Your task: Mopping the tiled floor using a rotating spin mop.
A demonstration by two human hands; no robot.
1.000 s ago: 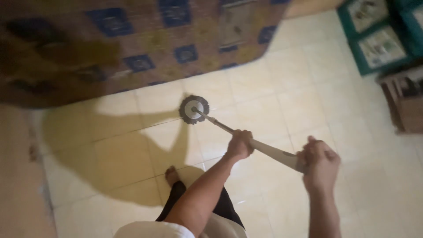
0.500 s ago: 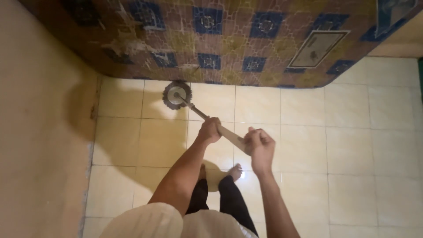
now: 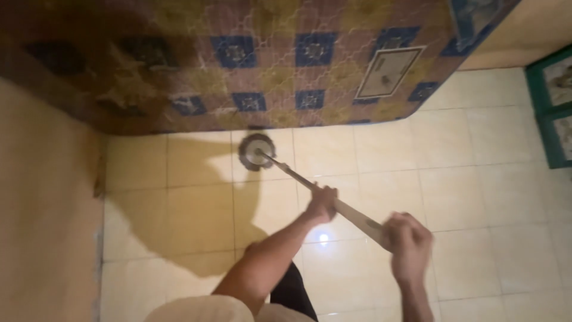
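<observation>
Between the two hands runs the long pale handle (image 3: 310, 185) of a floor mop, slanting from lower right up to upper left. The left hand (image 3: 322, 204) is wrapped around the middle of the handle with the fingers curled shut on it, forearm stretching back toward the bottom of the view. The right hand (image 3: 407, 240), blurred, is closed in a fist around the near end of the same handle, lower and to the right of the left hand, the two hands apart along the shaft. Beyond the left hand, up and to the left, the handle ends at the round grey mop head (image 3: 257, 151), which lies flat on the glossy cream floor tiles (image 3: 476, 197), just in front of the edge of a thick patterned mattress (image 3: 268, 71) in brown, ochre and blue squares. A pale rectangular label (image 3: 390, 73) sits on the mattress side, above and to the right of the hands. Left of the left hand, a dark shadow spreads over the tiles, and farther left stands a plain beige wall (image 3: 42, 209). Far to the right of the right hand, green-framed panels (image 3: 551, 107) show at the edge. Below the hands, dark trousers (image 3: 292, 289) and a white garment (image 3: 202, 310) are visible.
</observation>
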